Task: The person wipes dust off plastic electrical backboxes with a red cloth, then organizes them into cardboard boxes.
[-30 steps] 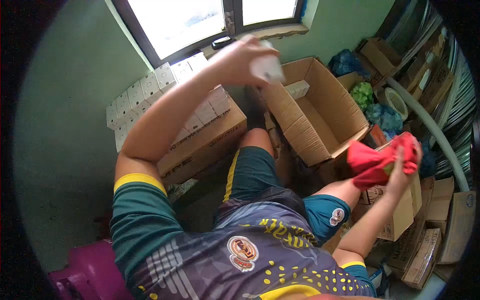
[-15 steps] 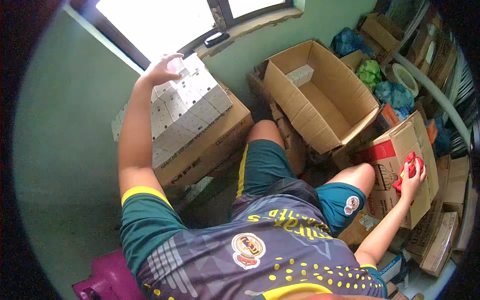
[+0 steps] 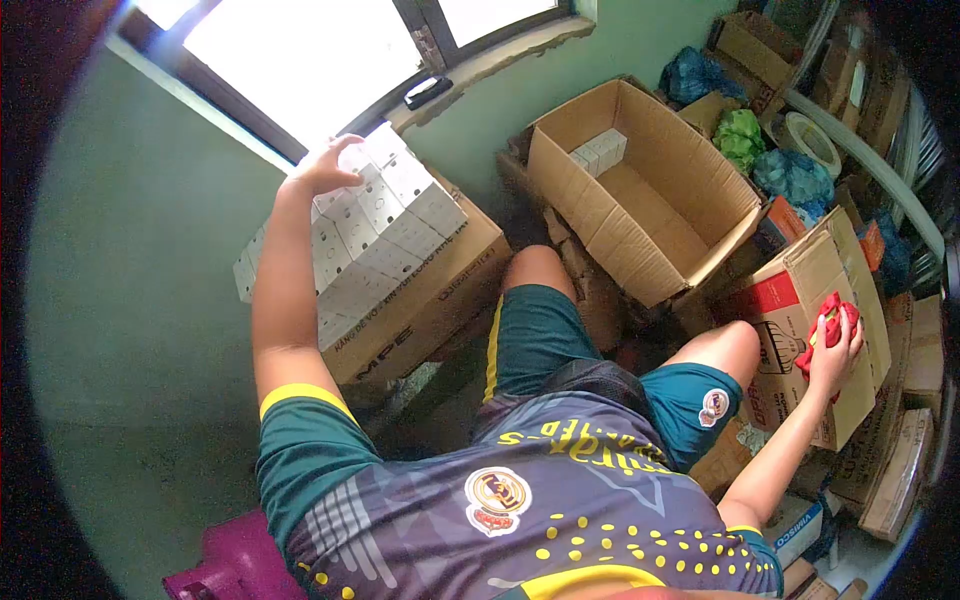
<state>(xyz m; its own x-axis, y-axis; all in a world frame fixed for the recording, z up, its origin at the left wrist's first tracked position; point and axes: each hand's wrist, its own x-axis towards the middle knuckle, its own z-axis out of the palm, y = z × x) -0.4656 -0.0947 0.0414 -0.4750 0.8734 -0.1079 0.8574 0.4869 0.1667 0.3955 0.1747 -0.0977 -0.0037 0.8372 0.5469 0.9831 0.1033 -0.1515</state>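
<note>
My left hand (image 3: 322, 170) reaches over the top of a stack of small white boxes (image 3: 390, 230), its thumb and fingers spread apart in a curve at the stack's far edge. The boxes are packed in rows with dark round marks on their faces. Under them is a brown printed carton (image 3: 420, 295). My right hand (image 3: 830, 360) is closed round a bunched red cloth (image 3: 833, 325) with a bit of yellow on it. That hand rests by the top of a closed cardboard box (image 3: 815, 290) with a red patch and a drawing on its side.
A large open carton (image 3: 655, 190) stands ahead, with a few white boxes (image 3: 600, 152) in its far corner. Plastic bags (image 3: 740, 140), a tape roll (image 3: 812, 145) and more cartons crowd the right. A dark object (image 3: 428, 92) lies on the window ledge. Something purple (image 3: 235, 560) is at lower left.
The view has shifted slightly. My left hand stays over the white boxes with its fingers apart, and my right hand still holds the red cloth by the closed box.
</note>
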